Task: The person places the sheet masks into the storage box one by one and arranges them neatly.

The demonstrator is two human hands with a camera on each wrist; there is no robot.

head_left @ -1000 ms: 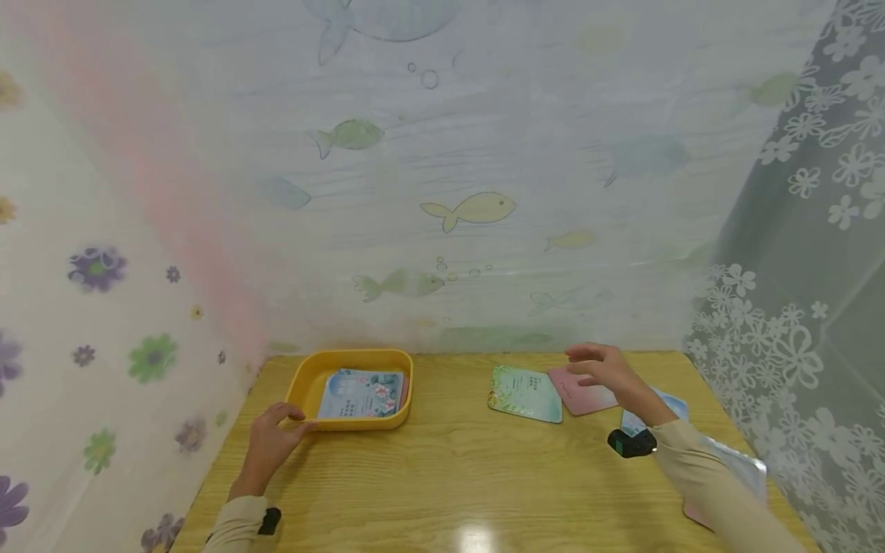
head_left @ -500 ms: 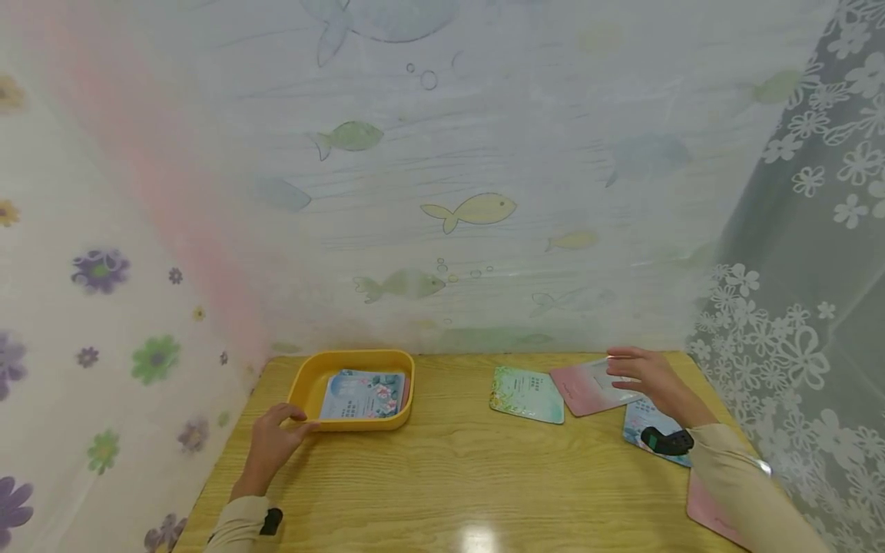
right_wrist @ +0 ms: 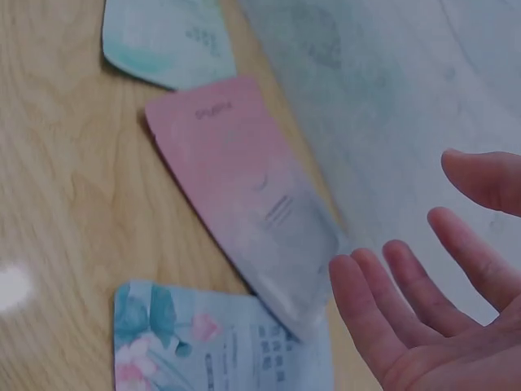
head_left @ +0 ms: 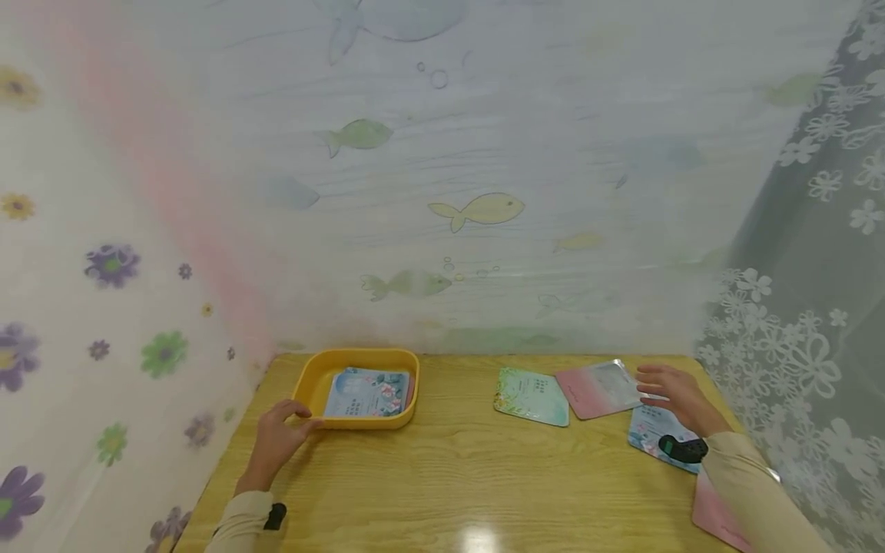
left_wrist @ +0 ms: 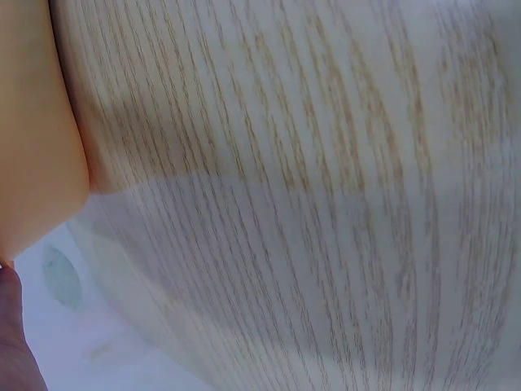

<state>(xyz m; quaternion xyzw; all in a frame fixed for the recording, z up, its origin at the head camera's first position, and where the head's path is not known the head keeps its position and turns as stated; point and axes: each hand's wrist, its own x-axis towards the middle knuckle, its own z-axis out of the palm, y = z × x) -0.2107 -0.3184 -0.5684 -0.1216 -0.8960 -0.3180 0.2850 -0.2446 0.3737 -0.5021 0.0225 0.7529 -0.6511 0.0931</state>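
Observation:
My left hand (head_left: 276, 442) pinches the near left corner of a yellow plastic tray (head_left: 373, 422); the tray's orange-looking wall (left_wrist: 41, 122) fills the upper left of the left wrist view. Inside lies a blue floral sachet (head_left: 366, 393) over a pink one, of which only an edge shows. My right hand (head_left: 681, 399), fingers spread and holding nothing, hovers at the silvery end of a pink sachet (head_left: 598, 390). That sachet overlaps a corner of another blue floral sachet (head_left: 650, 436), partly covered by my right wrist in the head view.
Left of the pink sachet lies a green sachet (head_left: 531, 397). Another pink sachet (head_left: 715, 511) is partly under the right sleeve at the table's right side. A wall with painted fish (head_left: 491, 207) rises directly behind the wooden table (head_left: 442, 476).
My right hand has drawn away to the right from over the pink sachet, uncovering its silvery end. The left hand stays at the tray's corner. The view has shifted slightly.

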